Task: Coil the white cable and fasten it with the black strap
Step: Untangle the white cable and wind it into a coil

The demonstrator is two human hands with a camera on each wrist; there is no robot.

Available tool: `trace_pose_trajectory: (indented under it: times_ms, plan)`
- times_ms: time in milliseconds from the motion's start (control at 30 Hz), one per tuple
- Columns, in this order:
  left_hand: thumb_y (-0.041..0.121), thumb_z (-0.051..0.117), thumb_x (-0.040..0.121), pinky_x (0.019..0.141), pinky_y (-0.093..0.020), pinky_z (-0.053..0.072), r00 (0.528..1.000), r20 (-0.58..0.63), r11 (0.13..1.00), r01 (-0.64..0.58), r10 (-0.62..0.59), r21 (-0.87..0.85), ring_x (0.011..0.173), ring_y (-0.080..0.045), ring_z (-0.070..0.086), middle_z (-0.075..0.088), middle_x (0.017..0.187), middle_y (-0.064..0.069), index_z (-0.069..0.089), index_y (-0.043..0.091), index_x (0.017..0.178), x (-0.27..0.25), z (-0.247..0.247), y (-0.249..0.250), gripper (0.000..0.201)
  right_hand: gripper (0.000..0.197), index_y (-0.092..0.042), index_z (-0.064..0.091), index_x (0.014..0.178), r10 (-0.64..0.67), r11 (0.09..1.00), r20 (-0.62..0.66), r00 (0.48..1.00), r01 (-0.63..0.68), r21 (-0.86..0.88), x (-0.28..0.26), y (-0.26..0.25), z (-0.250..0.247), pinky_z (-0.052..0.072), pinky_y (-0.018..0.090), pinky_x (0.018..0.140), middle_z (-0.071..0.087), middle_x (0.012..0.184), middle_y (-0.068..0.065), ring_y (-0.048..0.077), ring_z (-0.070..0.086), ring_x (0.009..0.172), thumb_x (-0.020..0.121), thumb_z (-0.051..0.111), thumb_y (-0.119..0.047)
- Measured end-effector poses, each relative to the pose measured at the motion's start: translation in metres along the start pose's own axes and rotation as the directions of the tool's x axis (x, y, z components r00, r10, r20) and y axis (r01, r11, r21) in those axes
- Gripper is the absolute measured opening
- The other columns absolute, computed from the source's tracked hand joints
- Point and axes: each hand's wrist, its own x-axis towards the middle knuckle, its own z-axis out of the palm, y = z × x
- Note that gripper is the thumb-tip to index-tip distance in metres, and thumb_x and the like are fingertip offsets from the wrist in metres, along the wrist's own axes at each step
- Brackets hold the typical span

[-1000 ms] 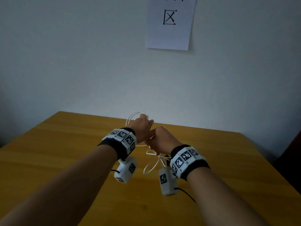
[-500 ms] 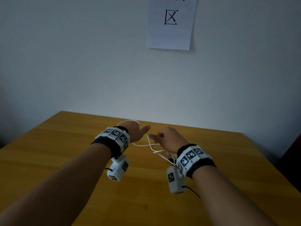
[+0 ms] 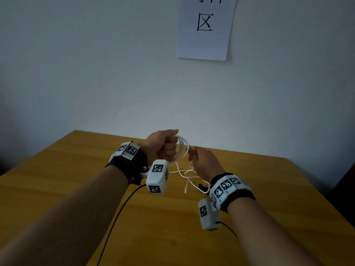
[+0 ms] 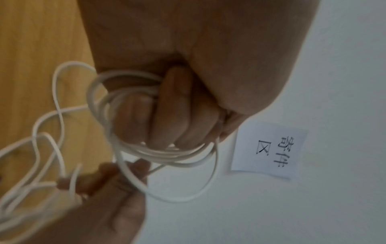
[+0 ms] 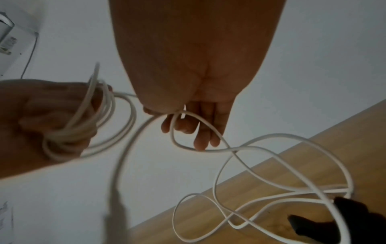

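My left hand (image 3: 165,148) is raised above the table as a fist and grips several loops of the white cable (image 3: 181,149). The left wrist view shows that coil (image 4: 167,153) wound round the curled fingers (image 4: 173,112). Just to the right, my right hand (image 3: 199,162) pinches a strand leading off the coil, and its fingers (image 5: 200,128) point down over the cable (image 5: 173,132). The rest of the cable lies in loose tangled loops (image 5: 282,181) on the wood below. Beside those loops lies the black strap (image 5: 334,219), which is mostly hidden behind my right wrist in the head view.
The wooden table (image 3: 76,189) ends at a white wall with a paper sign (image 3: 205,27). A dark chair edge (image 3: 347,189) shows at the far right. A thin dark wire (image 3: 119,214) hangs from my left wrist camera across the table.
My left hand rose and closed into a fist round the coil. My right hand, apart from it half a second ago, came back beside it with a strand.
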Motion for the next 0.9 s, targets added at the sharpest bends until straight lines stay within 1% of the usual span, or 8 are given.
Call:
trace_pose_trajectory:
  times_ms: [133,233,300,400,500,633,833,900]
  plan:
    - [0.032,0.031,0.101,0.047,-0.024,0.025,0.99,0.107,0.939,-0.047,0.089,-0.341,0.043,-0.013,0.013,0.016,0.047,0.006,0.026,0.023,0.054,-0.001,0.014,0.008,0.048,0.037,-0.009,0.061,0.095,-0.049,0.999,0.037,0.998,0.049,0.014,0.002,0.005,0.006,0.05,0.04,0.075,0.067,0.085,0.005,0.027,0.064,0.08,0.109,0.04,-0.037]
    - [0.032,0.03,0.101,0.06,-0.029,0.032,0.986,0.08,0.884,-0.095,0.148,-0.459,0.045,-0.015,0.039,0.037,0.046,0.003,0.034,0.021,0.062,0.001,0.025,0.004,0.042,0.03,-0.011,0.057,0.093,-0.088,0.996,0.082,0.993,0.088,0.012,0.002,-0.004,0.007,0.042,0.031,0.063,0.066,0.08,0.004,0.018,0.062,0.072,0.105,0.05,-0.038]
    - [0.033,0.031,0.103,0.069,-0.032,0.041,0.98,-0.009,0.845,-0.178,0.201,-0.504,0.062,-0.024,0.06,0.051,0.054,-0.001,0.035,0.019,0.066,0.004,0.03,0.002,0.04,0.022,-0.015,0.055,0.092,-0.07,0.998,0.104,0.992,0.069,0.012,0.001,-0.01,0.006,0.04,0.026,0.059,0.063,0.076,-0.002,0.008,0.056,0.065,0.101,0.056,-0.035]
    - [0.034,0.027,0.105,0.085,-0.04,0.05,0.946,-0.09,0.792,-0.311,0.312,-0.525,0.099,-0.036,0.07,0.074,0.087,-0.017,0.039,0.017,0.065,0.006,0.034,0.002,0.045,0.019,-0.014,0.055,0.095,-0.037,0.999,0.129,0.991,0.034,0.022,0.001,-0.014,0.004,0.045,0.03,0.061,0.064,0.082,0.001,0.017,0.06,0.071,0.1,0.055,-0.032]
    - [0.034,0.024,0.105,0.102,-0.045,0.045,0.919,-0.12,0.788,-0.384,0.375,-0.482,0.117,-0.036,0.062,0.066,0.119,-0.026,0.038,0.017,0.068,0.005,0.033,0.003,0.043,0.039,-0.013,0.053,0.096,-0.034,0.997,0.134,0.99,0.025,0.067,-0.002,-0.016,0.003,0.04,0.026,0.059,0.059,0.075,-0.004,0.01,0.055,0.067,0.102,0.05,-0.051]
    - [0.032,0.029,0.105,0.108,-0.043,0.042,0.872,-0.265,0.811,-0.483,0.411,-0.329,0.117,-0.029,0.064,0.067,0.119,-0.026,0.04,0.015,0.074,0.005,0.031,0.004,0.037,0.053,-0.013,0.051,0.101,0.032,0.992,0.148,0.988,-0.049,0.113,-0.006,-0.016,0.002,0.036,0.028,0.061,0.055,0.078,-0.003,0.008,0.05,0.067,0.101,0.036,-0.065]
    - [0.028,0.033,0.105,0.109,-0.041,0.042,0.798,-0.387,0.836,-0.537,0.463,-0.108,0.115,-0.021,0.065,0.071,0.113,-0.02,0.045,0.012,0.077,0.01,0.022,0.003,0.034,0.047,-0.008,0.055,0.106,0.119,0.988,0.158,0.98,-0.132,0.074,-0.01,-0.002,0.004,0.042,0.034,0.067,0.061,0.088,0.005,0.016,0.055,0.073,0.11,0.028,-0.046]
    - [0.028,0.032,0.105,0.11,-0.042,0.041,0.777,-0.4,0.841,-0.54,0.487,-0.024,0.119,-0.021,0.063,0.07,0.117,-0.017,0.055,0.0,0.1,0.01,0.021,0.0,0.037,0.032,-0.009,0.055,0.105,0.171,0.984,0.131,0.977,-0.176,0.029,-0.006,0.002,0.008,0.045,0.036,0.073,0.063,0.097,0.008,0.023,0.058,0.083,0.111,0.032,-0.03]
